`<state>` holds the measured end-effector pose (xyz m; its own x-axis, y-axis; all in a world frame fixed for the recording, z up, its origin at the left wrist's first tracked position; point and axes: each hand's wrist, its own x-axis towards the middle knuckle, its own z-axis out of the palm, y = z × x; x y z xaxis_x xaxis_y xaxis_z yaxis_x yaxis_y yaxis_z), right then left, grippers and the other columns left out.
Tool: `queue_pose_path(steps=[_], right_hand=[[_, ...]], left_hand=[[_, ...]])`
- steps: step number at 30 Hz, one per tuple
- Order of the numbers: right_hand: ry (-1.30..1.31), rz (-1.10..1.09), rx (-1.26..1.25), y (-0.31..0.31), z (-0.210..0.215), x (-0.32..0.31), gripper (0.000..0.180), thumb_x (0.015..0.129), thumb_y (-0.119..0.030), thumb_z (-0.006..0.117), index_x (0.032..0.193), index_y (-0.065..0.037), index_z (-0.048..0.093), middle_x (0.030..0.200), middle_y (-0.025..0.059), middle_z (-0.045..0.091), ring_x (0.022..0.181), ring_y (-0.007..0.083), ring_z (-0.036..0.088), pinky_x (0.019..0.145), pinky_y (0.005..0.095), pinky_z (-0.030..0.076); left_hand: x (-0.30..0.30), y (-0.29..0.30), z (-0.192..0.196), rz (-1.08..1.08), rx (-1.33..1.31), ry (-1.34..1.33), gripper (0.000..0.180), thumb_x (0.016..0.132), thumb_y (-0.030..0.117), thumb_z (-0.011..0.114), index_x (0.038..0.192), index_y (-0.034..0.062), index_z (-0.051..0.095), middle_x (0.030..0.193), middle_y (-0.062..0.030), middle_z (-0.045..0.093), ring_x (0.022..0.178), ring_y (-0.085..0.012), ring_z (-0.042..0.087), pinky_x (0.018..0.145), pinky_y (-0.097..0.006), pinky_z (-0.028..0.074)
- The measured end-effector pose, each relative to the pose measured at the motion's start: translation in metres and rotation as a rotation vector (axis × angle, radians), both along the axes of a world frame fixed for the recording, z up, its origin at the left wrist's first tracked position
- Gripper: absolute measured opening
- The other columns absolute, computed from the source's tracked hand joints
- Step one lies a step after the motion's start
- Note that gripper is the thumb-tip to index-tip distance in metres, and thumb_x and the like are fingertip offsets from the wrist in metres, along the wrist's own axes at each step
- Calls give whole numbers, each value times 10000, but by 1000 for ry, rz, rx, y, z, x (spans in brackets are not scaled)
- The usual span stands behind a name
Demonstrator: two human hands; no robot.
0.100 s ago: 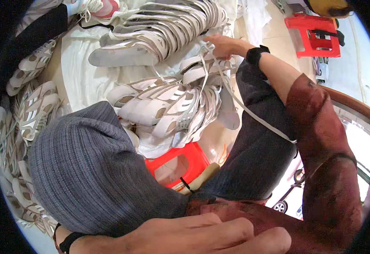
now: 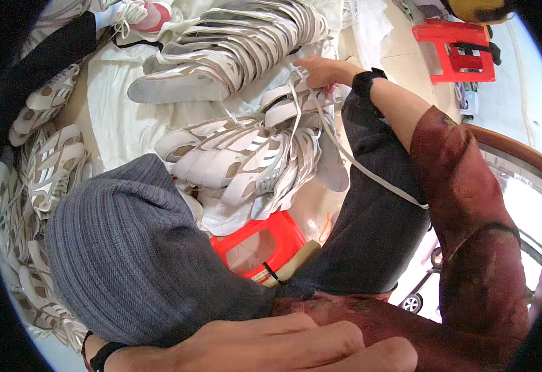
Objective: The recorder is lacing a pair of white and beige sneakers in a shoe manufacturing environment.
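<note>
My right hand [image 2: 322,72], with a black watch on its wrist, reaches over the front shoe upper [image 2: 286,102] of a bunch. Its fingers are closed on a pale shoelace [image 2: 370,172], which trails down across my right thigh and passes behind my sleeve. Below the hand lies a bunch of beige and brown shoe uppers [image 2: 233,161] with mesh panels, some of them laced. My left hand [image 2: 252,347], wearing a black band, lies low at the picture's edge near my lap. Its fingers bend together at the knuckles; their tips are hidden.
A long row of nested shoe uppers [image 2: 240,46] lies on white sheeting [image 2: 106,105]. More uppers [image 2: 54,161] pile up at the left. A red stool [image 2: 264,239] shows between my knees, another red stool [image 2: 453,53] at the far right. Someone's shoe [image 2: 150,15] is at the upper left.
The view has shifted slightly. My right hand stays by the front upper with the shoelace, and my left hand keeps its place. The other person's dark-clothed leg shows a little differently at the upper left.
</note>
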<state>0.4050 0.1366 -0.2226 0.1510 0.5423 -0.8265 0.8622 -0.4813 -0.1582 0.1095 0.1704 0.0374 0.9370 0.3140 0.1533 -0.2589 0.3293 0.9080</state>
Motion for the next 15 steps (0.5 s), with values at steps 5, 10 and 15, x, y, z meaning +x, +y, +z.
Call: queue_pose_path(steps=[5,10,15], right_hand=[[-154,98,1,-12,2,11,578,778,-54,515,1351,-20,447,1255,251,500,742,300,678,514,393,549],[-70,23,-12,-4,4,2,473,792,-80,508,1254,18,510,1098,213,590,748,295,687,546,381,569],[-37,-126,38,-7,9,10,437,765,-115,550,1181,21,556,1037,211,656,596,280,685,510,381,573]], left_hand=[[-41,-41,-10,99,83,-84,341,686,162,697,1014,103,766,781,-64,575,586,-166,533,507,-250,402],[-45,-46,7,207,156,-135,346,660,175,707,995,120,778,741,-52,566,545,-156,514,470,-240,383],[-59,-57,-19,108,107,-164,388,584,179,708,956,98,785,791,-81,606,606,-145,570,487,-241,415]])
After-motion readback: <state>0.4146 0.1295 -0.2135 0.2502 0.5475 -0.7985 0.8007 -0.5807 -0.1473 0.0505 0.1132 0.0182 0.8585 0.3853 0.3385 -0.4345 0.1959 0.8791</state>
